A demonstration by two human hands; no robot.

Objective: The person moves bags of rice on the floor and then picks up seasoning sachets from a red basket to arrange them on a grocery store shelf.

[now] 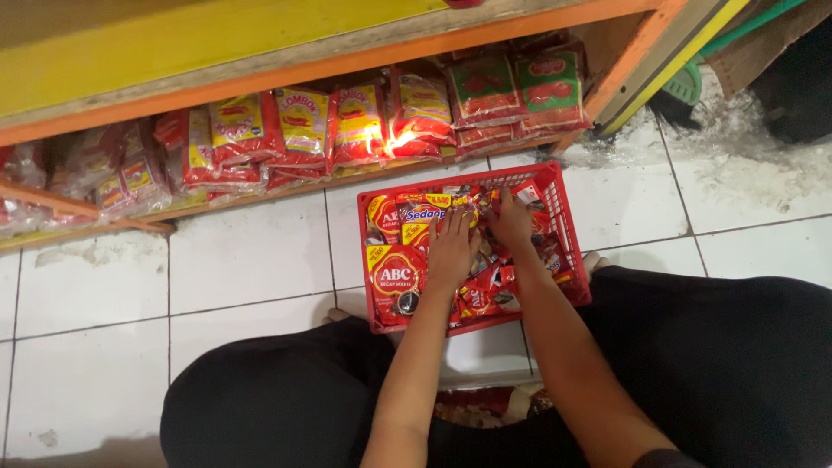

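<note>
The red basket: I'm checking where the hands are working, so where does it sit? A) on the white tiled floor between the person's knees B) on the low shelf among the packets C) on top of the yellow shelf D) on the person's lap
A: the red basket rests on the white tiled floor in front of the shelf, with the left hand and right hand reaching into its sachets.

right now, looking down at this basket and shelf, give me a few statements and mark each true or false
1. Both hands are inside the red basket. True: the left hand and the right hand rest among the packets in it.
2. The basket sits up on the shelf. False: it stands on the white tiled floor in front of the low shelf.
3. The shelf holds rows of red and yellow packets. True.
4. The basket is empty. False: it is full of sachets and packets.
5. The person wears white trousers. False: the legs are in black.
</note>
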